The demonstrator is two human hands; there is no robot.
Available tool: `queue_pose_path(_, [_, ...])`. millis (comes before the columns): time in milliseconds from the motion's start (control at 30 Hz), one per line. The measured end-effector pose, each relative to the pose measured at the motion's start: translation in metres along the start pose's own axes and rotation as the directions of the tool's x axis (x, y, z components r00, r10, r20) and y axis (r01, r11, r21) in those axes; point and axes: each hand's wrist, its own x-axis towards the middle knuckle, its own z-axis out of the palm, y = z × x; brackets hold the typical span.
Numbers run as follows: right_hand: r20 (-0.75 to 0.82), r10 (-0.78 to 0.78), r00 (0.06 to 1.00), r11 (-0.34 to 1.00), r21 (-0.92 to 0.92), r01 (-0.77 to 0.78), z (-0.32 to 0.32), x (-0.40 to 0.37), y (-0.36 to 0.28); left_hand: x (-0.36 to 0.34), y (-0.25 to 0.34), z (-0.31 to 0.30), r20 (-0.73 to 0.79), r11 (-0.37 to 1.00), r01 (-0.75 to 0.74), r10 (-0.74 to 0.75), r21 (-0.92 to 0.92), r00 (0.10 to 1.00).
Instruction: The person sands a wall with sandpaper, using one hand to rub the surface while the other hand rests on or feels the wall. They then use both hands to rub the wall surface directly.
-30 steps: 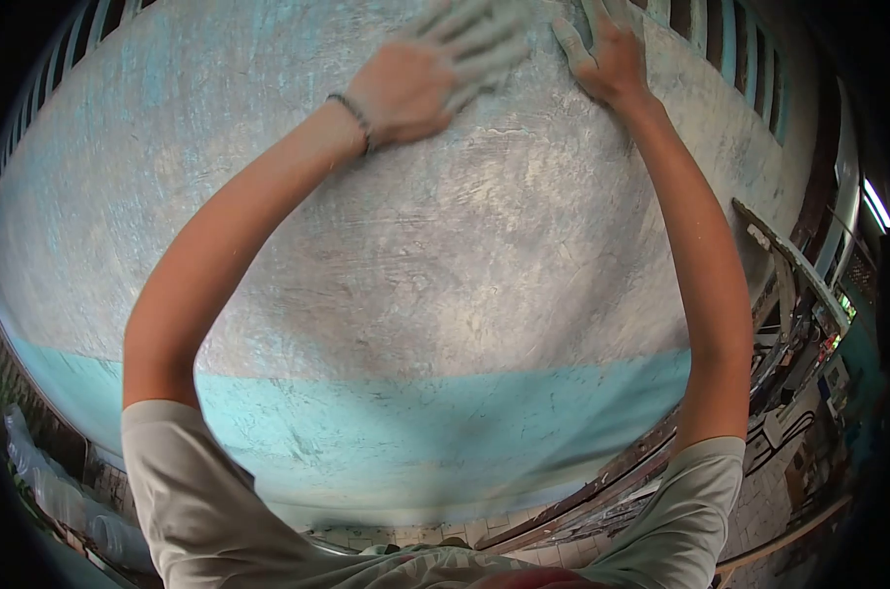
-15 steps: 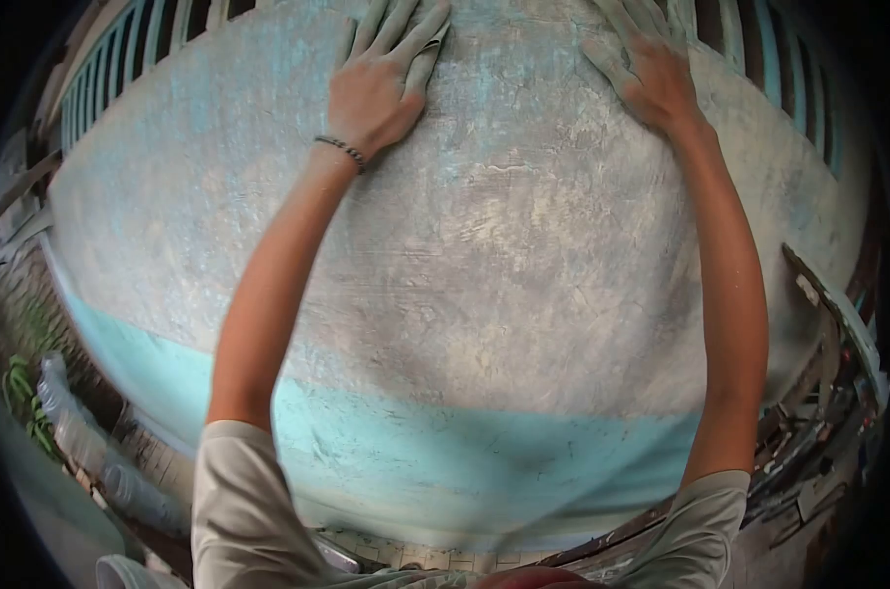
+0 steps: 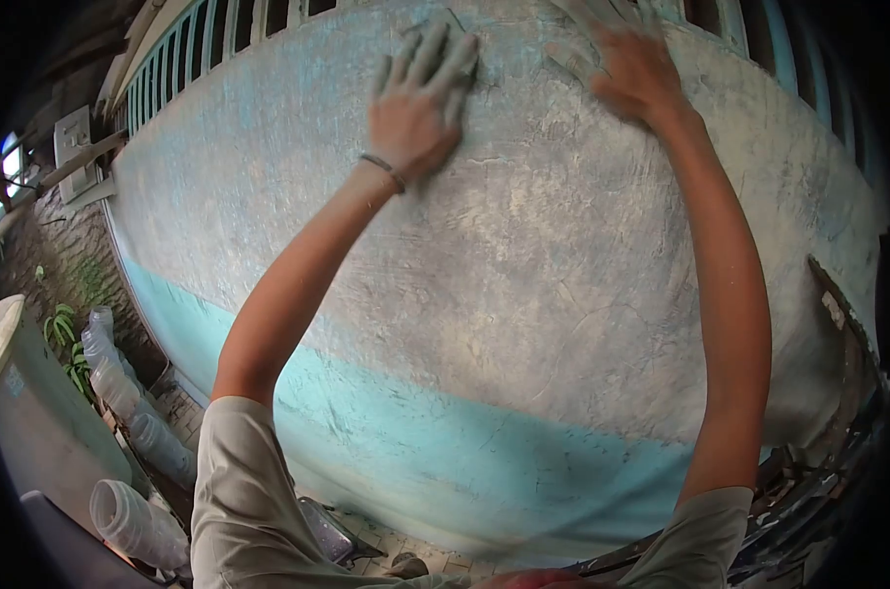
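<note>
My left hand [image 3: 415,113], dusted grey and with a dark bracelet at the wrist, presses against a worn wall [image 3: 523,265]. Under its fingers a thin grey sheet [image 3: 452,20] with a dark edge shows at the fingertips; it looks like sandpaper, but most of it is covered. To the right, my right hand [image 3: 626,59] lies on the same wall with fingers spread, also dusty, and slightly blurred. Nothing can be seen in it. The wall's surface is patchy grey, cream and faded blue.
Slatted openings [image 3: 194,44] run along the wall's top. A turquoise band [image 3: 415,422] crosses its lower part. Clear plastic containers [image 3: 135,520] and a large pale bin [image 3: 47,422] stand at left. Boards [image 3: 842,314] lean at right. Below is a paved floor [image 3: 455,562].
The view has turned left, showing more of the bin and containers. My left hand sits lower and farther right in view, and the sheet's corner now shows above its fingertips. My right hand stays on the wall.
</note>
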Motion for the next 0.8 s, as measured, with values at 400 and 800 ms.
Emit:
queue_pose_path(400, [-0.084, 0.054, 0.995, 0.995, 0.091, -0.047, -0.005, -0.007, -0.006, 0.021, 0.005, -0.006, -0.084, 0.953, 0.273, -0.285, -0.131, 0.955])
queue_pose_path(800, [-0.022, 0.026, 0.999, 0.998, 0.052, -0.025, 0.004, -0.004, 0.005, 0.027, 0.005, 0.012, -0.123, 0.908, 0.209, -0.269, -0.364, 0.955])
